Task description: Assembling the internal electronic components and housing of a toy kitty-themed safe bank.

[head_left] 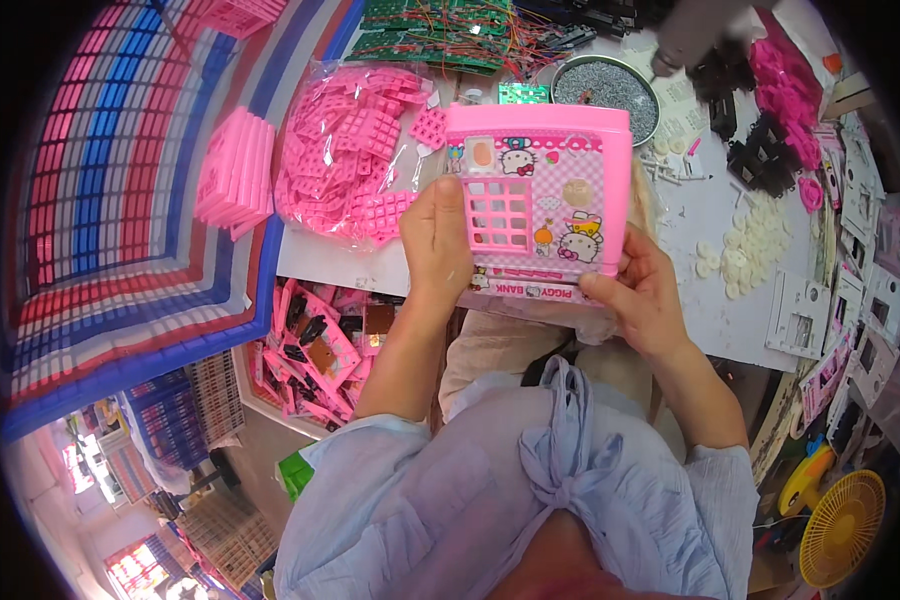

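Over the table's near edge I hold up a pink plastic toy panel (555, 215) in both hands. It has a printed cartoon face sheet, a grid of square key openings on its left half and a raised pink rim. My left hand (437, 238) grips its left edge, thumb lying along the front. At the lower right corner my right hand (648, 295) pinches it, thumb in front and fingers behind. The panel's back is hidden. Close to my left hand lies a clear bag of pink keypads (355, 150), with one loose keypad (429, 128) beside the panel.
Behind the panel are a round tin of small screws (610, 90), wired green circuit boards (430, 40) and a grey tool (700, 35). White round parts (755, 245) and black parts (765, 160) lie right. Left stand stacked pink panels (235, 175), a striped crate (120, 230) and a parts box (315, 345).
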A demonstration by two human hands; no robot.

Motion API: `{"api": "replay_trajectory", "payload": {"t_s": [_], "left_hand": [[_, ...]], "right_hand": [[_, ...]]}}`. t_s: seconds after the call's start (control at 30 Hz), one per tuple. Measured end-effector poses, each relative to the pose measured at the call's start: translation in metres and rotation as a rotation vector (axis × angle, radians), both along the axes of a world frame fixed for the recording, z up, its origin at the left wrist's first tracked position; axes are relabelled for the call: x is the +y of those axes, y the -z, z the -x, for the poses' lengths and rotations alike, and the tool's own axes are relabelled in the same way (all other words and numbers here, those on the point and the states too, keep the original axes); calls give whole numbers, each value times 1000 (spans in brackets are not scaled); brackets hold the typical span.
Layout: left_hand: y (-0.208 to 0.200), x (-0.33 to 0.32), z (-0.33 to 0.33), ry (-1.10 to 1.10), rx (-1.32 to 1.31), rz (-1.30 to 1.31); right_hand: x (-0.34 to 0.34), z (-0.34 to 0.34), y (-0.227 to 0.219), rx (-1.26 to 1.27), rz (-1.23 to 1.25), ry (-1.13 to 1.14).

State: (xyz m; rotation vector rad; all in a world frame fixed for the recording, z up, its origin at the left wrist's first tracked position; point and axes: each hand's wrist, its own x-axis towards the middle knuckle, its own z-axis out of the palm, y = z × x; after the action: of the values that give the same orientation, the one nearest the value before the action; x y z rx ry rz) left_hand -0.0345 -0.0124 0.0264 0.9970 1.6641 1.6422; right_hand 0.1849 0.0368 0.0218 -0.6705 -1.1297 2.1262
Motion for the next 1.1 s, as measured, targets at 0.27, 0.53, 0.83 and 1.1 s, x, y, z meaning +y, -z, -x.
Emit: {"api": "replay_trajectory", "payload": {"t_s": [0.27,0.53,0.83,1.1], "left_hand": [[9,-21,-14,33,106,26],[-17,-17,0,234,-212,24],[-47,23,6,295,181,-360],[-24,5,30,897,1010,-294]], "right_hand": [[-6,-7,-6,22,-24,86],[-4,-22,-5,67,-27,12],[47,-28,-2,-193,-369,-82],[105,-59,23,-497,-1218,-302]]}}
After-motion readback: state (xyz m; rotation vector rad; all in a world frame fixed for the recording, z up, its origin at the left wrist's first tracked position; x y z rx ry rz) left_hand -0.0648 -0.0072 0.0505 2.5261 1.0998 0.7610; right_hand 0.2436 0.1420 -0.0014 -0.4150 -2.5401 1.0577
